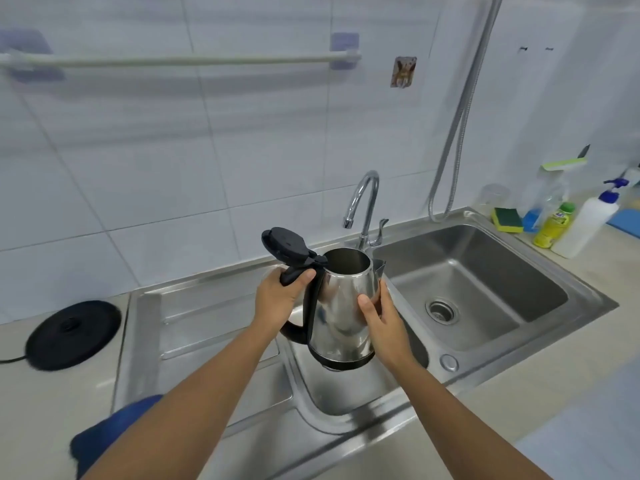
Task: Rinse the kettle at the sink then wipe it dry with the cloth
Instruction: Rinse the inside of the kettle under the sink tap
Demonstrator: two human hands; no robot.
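While above the sink (346, 393), open-lidded kettle (343, 306), left fingers (302, 277) round handle (294, 331), right fingers (365, 303) round body (337, 337).

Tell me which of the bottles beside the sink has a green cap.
The small yellow bottle, which stands between the sponge and the tall white bottle. The white one has a blue pump top instead.
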